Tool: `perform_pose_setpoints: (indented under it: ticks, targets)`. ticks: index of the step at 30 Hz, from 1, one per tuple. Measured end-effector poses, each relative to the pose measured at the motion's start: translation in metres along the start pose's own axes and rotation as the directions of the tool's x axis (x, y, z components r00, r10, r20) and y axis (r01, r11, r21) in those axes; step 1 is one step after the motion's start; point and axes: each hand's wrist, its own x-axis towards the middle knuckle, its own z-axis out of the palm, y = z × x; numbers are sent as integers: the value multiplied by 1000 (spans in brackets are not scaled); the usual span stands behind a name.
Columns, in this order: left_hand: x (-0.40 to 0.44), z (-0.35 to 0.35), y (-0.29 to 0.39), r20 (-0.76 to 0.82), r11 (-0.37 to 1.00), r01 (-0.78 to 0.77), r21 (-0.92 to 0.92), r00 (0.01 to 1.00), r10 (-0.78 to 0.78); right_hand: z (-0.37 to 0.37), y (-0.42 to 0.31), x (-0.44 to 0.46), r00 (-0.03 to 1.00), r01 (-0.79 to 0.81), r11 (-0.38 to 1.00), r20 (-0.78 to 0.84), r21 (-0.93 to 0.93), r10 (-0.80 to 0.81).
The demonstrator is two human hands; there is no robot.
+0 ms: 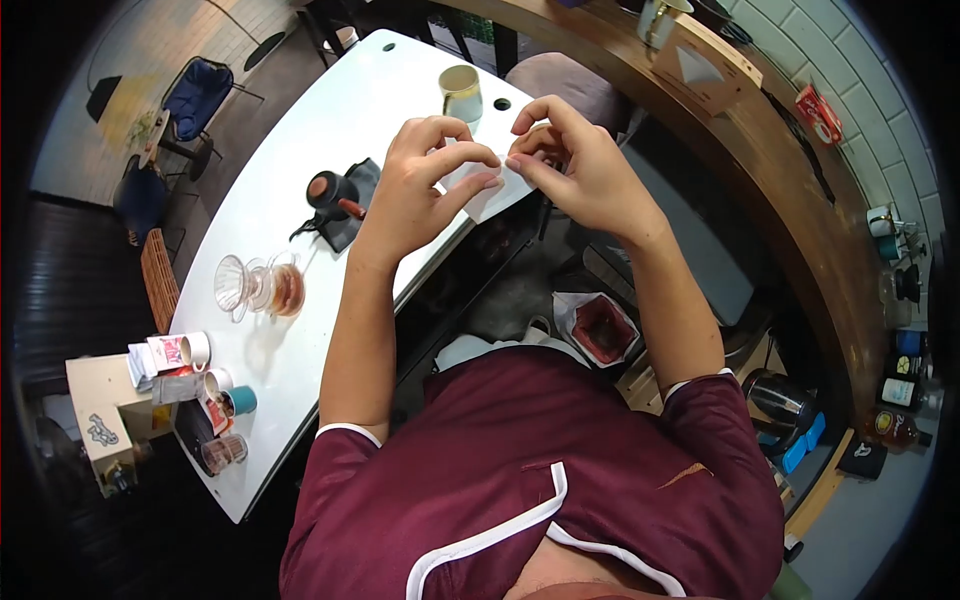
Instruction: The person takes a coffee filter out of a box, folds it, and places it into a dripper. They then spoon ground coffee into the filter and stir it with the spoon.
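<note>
A thin white paper filter (487, 198) hangs between my hands above the table edge, pale against the white top. My left hand (430, 180) has thumb and index finger curled close together at its left side. From the right, my right hand (575, 165) pinches its upper edge with thumb and fingertips. My fingers cover part of the paper. Just beyond them stands a cream and grey cup (461, 95). Left of my left forearm, a black portafilter-like tool (330, 190) with a reddish-brown part rests on a dark cloth (352, 225).
A glass dripper (238, 287) and a server (285, 290) with brown liquid stand on the white table (330, 110). Several cups and a tray (190, 430) sit at its near left end. A wooden box (705, 65) holding white paper stands on the counter. Below is a lined bin (603, 330).
</note>
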Motion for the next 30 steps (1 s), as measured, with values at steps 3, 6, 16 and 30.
perform_pose_setpoints:
  ticks: [3,6,16,30]
  targets:
    - [-22,-20,-7,-1,1000,6,5,1000,-6,28,-7,5,999,-14,1000,44,-2,15]
    - [-47,-46,-14,8,999,38,14,999,-38,59,-28,11,997,-31,996,72,-79,37]
    - [-155,-142,-44,1,994,39,102,999,-39,202,-60,21,989,-39,990,-148,-136,19]
    - [-219,-175,-74,-51,927,204,316,979,-198,266,-74,19,974,213,944,-19,-252,-225]
